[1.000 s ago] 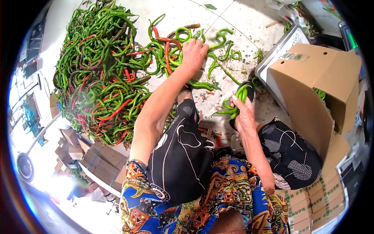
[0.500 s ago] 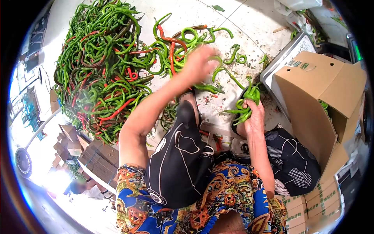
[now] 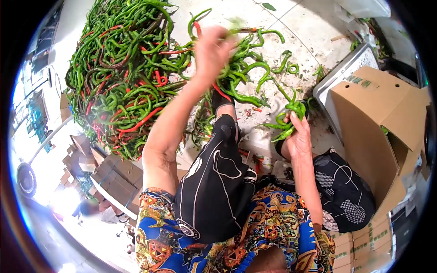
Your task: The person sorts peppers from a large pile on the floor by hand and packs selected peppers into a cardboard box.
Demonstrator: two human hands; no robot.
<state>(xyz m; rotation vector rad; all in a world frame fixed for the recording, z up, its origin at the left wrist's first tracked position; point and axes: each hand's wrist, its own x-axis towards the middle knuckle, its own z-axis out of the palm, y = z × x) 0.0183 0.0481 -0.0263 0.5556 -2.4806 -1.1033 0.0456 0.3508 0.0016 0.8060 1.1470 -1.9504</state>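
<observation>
My right hand point(image 3: 298, 135) is closed around a small bunch of green chili peppers point(image 3: 296, 109), their curved tips sticking out past the fingers. Over the loose peppers, my left hand point(image 3: 214, 52) is smeared by motion, so its fingers do not show clearly. A blurred green shape point(image 3: 236, 22) appears just beyond it; I cannot tell whether the hand touches it. Beneath and beside that hand lie scattered green and red chili peppers point(image 3: 248, 68) on the pale floor. To the left rises a large heap of mostly green chili peppers point(image 3: 123, 68).
An open cardboard box point(image 3: 364, 113) stands at the right, beside a grey-rimmed tray point(image 3: 334, 75). Flattened cardboard point(image 3: 116, 177) and a fan point(image 3: 26, 179) are at the left. Bits of leaf and debris litter the tiled floor point(image 3: 314, 27). Another person point(image 3: 107, 211) is at the lower left.
My left hand has swept away from my right hand, up and to the left over the loose peppers. My right hand keeps its bunch in nearly the same place. The view has shifted slightly.
</observation>
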